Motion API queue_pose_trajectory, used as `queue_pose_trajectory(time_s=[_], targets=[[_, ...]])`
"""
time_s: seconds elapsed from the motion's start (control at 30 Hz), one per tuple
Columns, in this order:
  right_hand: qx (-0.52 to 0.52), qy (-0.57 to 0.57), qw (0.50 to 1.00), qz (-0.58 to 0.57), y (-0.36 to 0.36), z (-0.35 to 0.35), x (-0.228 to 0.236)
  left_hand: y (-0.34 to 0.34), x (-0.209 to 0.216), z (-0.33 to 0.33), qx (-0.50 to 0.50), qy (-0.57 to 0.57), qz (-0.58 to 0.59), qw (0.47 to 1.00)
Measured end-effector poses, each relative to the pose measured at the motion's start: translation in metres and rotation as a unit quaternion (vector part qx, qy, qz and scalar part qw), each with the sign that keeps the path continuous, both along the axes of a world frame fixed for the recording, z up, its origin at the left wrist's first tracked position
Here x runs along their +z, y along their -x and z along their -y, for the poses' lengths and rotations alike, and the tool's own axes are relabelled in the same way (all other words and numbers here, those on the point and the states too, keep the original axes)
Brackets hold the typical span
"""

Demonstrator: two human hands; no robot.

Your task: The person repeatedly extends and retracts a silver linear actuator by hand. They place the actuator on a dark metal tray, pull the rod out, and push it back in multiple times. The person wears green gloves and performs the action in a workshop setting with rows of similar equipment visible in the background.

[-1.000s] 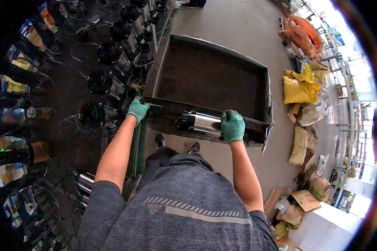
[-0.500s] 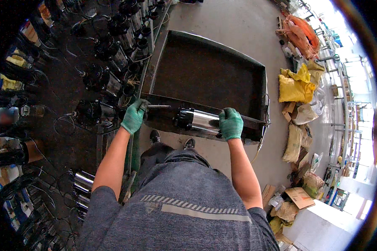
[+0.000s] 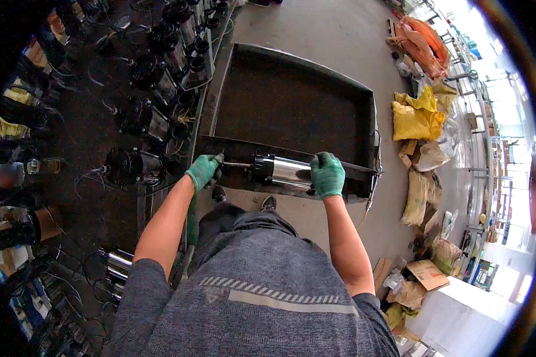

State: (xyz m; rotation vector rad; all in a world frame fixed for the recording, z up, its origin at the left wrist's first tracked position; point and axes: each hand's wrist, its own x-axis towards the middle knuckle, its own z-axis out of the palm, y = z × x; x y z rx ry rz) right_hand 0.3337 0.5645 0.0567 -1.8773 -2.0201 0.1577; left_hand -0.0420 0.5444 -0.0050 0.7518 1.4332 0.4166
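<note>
A submersible pump motor (image 3: 289, 171), a shiny silver cylinder with a black left end, lies on its side along the near ledge of a dark metal tray (image 3: 292, 98). My right hand (image 3: 327, 175), in a green glove, is closed around the cylinder's right end. In my left hand (image 3: 205, 171), also green-gloved, is a thin screwdriver-like metal rod (image 3: 237, 164). The rod points right and its tip meets the black end of the motor, or comes very near it. Whatever handle the rod has is hidden inside my fist.
Several black and silver pumps (image 3: 140, 166) with loose cables stand in rows at left. Yellow sacks (image 3: 418, 121), an orange bundle (image 3: 426, 44) and cardboard (image 3: 427, 275) lie along the right side. Grey floor (image 3: 327, 27) stretches beyond the tray.
My left hand has moved right and slightly down, bringing the rod to the black end of the motor. My right hand has stayed on the motor.
</note>
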Motion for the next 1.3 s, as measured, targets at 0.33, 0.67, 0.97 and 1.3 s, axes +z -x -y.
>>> queue_pose_trajectory(time_s=[0.33,0.67,0.97,1.3], targets=[[-0.004,0.008,1.000,-0.008,0.003,-0.001,0.003,0.005,-0.023,0.001,-0.137,-0.274,-0.085,0.948],[-0.001,-0.002,1.000,0.011,0.000,-0.004,0.000,0.012,-0.018,-0.001,-0.023,-0.093,0.213,0.972],[0.006,-0.019,1.000,-0.003,0.006,-0.003,0.001,0.000,-0.011,0.003,-0.119,-0.215,-0.126,0.961],[-0.008,-0.034,0.999,0.002,-0.002,-0.001,-0.003,-0.002,-0.001,-0.002,-0.213,-0.328,-0.235,0.890]])
